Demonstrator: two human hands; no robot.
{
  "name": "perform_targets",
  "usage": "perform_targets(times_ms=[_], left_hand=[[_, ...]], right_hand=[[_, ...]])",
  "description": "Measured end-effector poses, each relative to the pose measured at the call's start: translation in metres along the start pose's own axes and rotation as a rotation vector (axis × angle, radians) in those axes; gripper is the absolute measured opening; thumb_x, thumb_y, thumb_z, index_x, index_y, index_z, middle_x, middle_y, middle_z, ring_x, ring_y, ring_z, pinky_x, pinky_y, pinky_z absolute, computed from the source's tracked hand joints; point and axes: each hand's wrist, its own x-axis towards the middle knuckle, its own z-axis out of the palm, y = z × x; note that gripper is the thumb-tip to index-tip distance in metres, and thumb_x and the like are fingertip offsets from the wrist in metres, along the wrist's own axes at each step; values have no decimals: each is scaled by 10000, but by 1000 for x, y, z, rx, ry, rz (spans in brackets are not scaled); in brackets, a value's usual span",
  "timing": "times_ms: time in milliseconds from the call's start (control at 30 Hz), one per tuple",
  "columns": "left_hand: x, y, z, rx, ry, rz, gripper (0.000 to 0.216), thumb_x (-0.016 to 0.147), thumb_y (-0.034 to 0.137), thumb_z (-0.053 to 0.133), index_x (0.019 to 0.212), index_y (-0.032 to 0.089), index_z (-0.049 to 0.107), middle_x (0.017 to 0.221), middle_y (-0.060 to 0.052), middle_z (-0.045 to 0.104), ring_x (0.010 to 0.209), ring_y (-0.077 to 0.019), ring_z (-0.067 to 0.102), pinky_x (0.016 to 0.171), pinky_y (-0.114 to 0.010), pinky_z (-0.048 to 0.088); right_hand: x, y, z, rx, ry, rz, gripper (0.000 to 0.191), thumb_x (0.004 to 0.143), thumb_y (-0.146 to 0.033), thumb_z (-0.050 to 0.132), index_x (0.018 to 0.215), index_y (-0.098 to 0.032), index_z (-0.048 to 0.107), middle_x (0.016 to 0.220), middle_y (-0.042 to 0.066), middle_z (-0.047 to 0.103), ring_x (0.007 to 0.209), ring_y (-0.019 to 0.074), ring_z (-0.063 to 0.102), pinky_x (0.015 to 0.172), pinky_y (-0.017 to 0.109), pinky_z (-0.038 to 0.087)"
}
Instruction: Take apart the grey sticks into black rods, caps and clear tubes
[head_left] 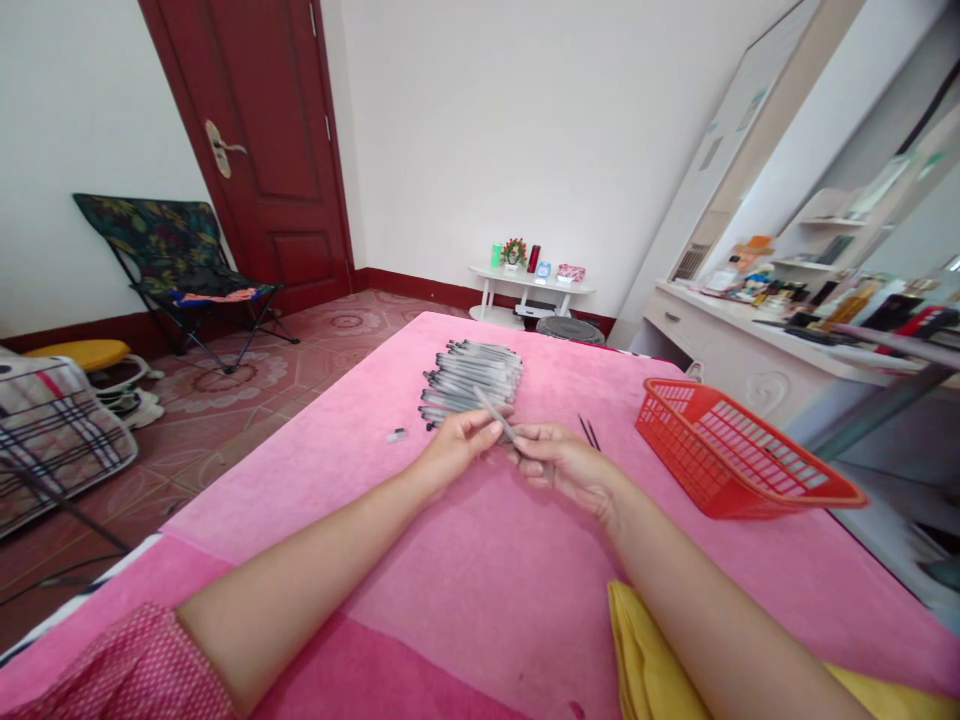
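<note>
- I see the bare left hand [459, 446] over the near side of the pen row, its thumb and fingertips closed together on a slim, grey, translucent plastic pen [493, 412].
- The bare right hand [568, 467] meets it from the right, with thumb and forefinger clamped on the near end of that same pen; its other fingers curl beneath, and I can't make out every fingertip.
- I have the pen at the middle of the scene, slanting from far left to near right, above the soft pink cloth [315, 480] on the table.
- Just beyond the hands I find a packed row of grey, clear-barrelled pens with black ends [474, 368], lying side by side with most of them pointing left to right.
- Left of the left hand sits a small clear-and-black plastic piece [397, 435], apart from the row.
- Near the right hand, on its far side, I count two thin black sticks [589, 430] lying close together.
- Farther right I have an orange-red, open-lattice plastic basket [697, 470], upright on the cloth.
- At the near right, a folded mustard-yellow fabric [646, 655] lies partly under the right forearm.
- At the far side I see a small white table [487, 273] against the wall.
</note>
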Motion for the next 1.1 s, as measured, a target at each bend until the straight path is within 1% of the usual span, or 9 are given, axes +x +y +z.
perform_targets(times_ms=[133,233,367,467,567,700,867,1000,1100], left_hand=[[-1,8,-4,-271,48,-11,316,744,406,598,925,148,622,942,-81,654,753,-148,599,715,-281,447],[0,10,-6,-357,55,-6,254,735,355,625,886,151,615,965,-86,652,824,-159,605,772,-292,440],[0,6,-3,-418,-23,-25,272,719,312,653,923,139,601,911,-92,663,704,-138,606,656,-257,445],[0,1,1,-416,47,-30,260,701,311,671,876,131,605,830,-70,674,594,-109,583,604,-239,436],[-1,-2,3,-403,128,-49,274,681,316,688,862,124,612,782,-60,678,567,-109,580,582,-236,438],[-2,-1,6,-404,196,-58,285,641,303,720,826,112,616,715,-47,673,542,-111,574,543,-232,443],[-1,-2,9,-427,244,-56,259,632,276,728,799,109,621,697,-36,668,587,-123,601,581,-241,476],[5,-1,-5,-478,380,-88,217,651,277,711,751,110,615,736,-53,677,693,-163,648,691,-291,507],[9,7,-23,-443,489,-53,210,661,282,700,745,110,612,759,-57,676,772,-180,658,731,-285,506]], right_hand=[[0,4,1,-23,-21,21,312,733,-405,619,874,-127,615,682,25,579,500,61,475,467,176,357],[1,7,1,3,-16,36,309,742,-419,605,846,-128,612,598,8,557,488,72,487,447,174,350],[3,12,8,38,-51,9,294,747,-428,591,793,-139,575,481,-33,500,370,53,402,390,172,296],[4,15,13,19,-38,-15,314,733,-453,597,751,-144,544,476,-36,504,364,52,406,374,166,281],[6,18,15,-65,10,-35,355,715,-493,594,727,-145,525,491,-29,528,365,52,424,371,163,286],[9,17,16,-275,66,-73,352,740,-497,530,702,-148,507,484,-14,555,351,71,464,374,171,306],[8,16,20,-660,213,-102,227,810,-335,413,692,-167,510,481,-14,555,397,114,527,436,208,369],[0,17,19,-1260,476,-193,129,775,-236,491,736,-188,603,654,31,644,656,151,595,581,225,354],[-3,17,13,-1431,526,-185,112,760,-238,533,738,-208,639,722,26,656,702,156,580,574,228,310]])
